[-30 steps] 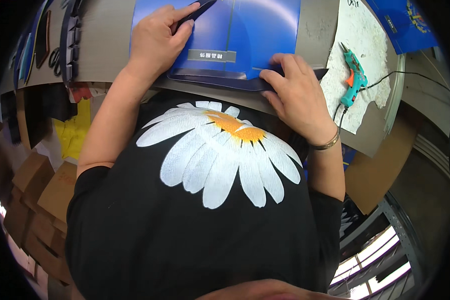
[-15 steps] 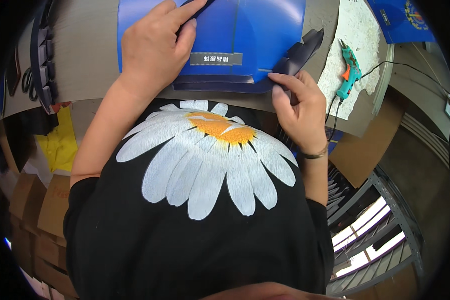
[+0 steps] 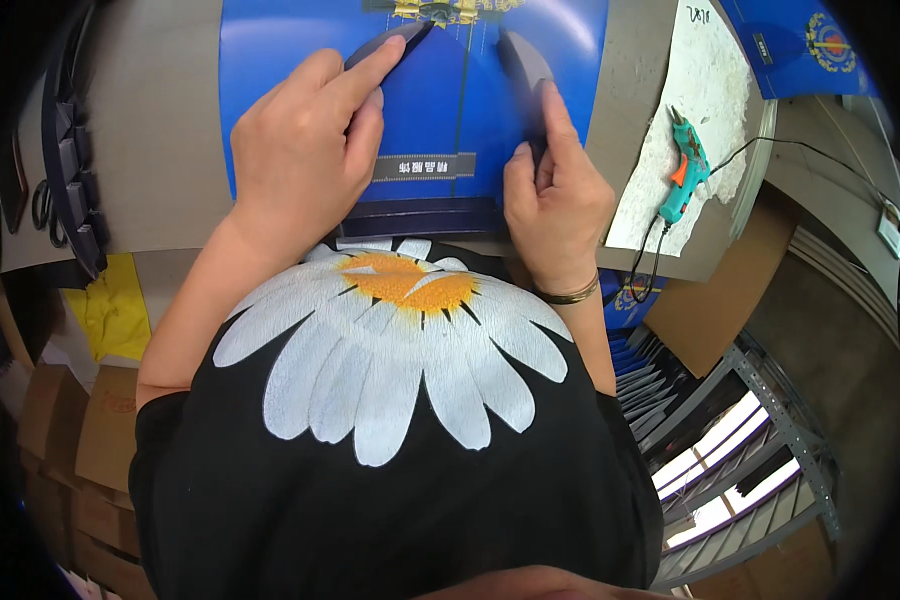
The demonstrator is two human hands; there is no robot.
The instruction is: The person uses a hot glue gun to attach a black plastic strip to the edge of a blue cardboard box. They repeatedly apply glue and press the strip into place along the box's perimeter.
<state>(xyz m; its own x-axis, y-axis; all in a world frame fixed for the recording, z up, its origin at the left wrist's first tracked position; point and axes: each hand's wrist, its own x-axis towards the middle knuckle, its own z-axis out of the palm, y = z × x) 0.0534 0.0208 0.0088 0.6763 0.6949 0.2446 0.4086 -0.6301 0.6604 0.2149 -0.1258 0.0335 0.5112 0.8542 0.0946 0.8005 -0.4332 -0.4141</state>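
Note:
A glossy blue printed piece (image 3: 430, 115), like a flat paper bag or box panel, lies on the worktable before me. It carries a gold emblem at its far edge, a grey label band and a dark folded near edge (image 3: 420, 217). My left hand (image 3: 305, 135), fingers closed, grips a dark folded strip (image 3: 375, 47) over the blue surface, its index finger stretched along the strip. Opposite, my right hand (image 3: 560, 200) pinches a second dark strip (image 3: 523, 65), pointed at its far end and slightly blurred. Whether the strips are joined to the blue piece, I cannot tell.
To the right, a teal glue gun (image 3: 686, 165) with a black cord rests on a stained white sheet (image 3: 638, 215). Another blue printed piece (image 3: 795, 45) lies beyond it. Scissors (image 3: 45, 213) and dark folded pieces (image 3: 70, 150) sit at the left, above cardboard boxes (image 3: 107, 430).
My right hand has left the blue piece's near right corner, moving inward and up with the dark strip. The blue piece has slid slightly toward me, showing its emblem.

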